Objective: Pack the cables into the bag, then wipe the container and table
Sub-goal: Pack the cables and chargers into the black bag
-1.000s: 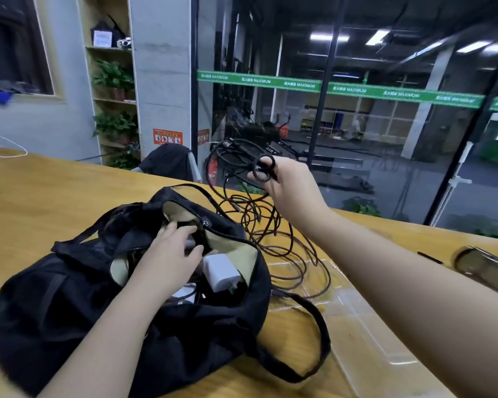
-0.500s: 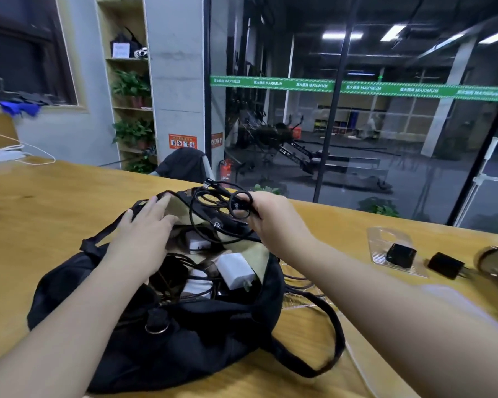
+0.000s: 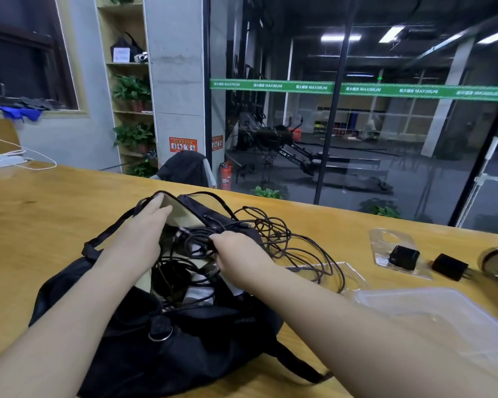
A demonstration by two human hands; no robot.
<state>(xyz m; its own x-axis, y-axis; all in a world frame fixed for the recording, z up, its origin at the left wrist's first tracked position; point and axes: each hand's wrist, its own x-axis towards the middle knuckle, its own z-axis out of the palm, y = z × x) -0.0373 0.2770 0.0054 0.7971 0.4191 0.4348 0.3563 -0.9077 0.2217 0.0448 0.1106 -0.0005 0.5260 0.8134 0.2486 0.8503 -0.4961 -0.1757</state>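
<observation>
The black bag (image 3: 121, 334) lay open on the wooden table (image 3: 41, 219); the left hand (image 3: 138, 237) rested flat-fingered on its far rim. The right hand (image 3: 236, 251) clutched black cables (image 3: 285, 245) at the bag's mouth, loops trailing right toward the clear container (image 3: 431, 314)

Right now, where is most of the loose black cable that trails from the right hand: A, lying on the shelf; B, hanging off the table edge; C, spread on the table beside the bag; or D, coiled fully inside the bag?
C: the right hand grips a bunch at the bag mouth, while the black cable loops sprawl over the table beside it.
</observation>
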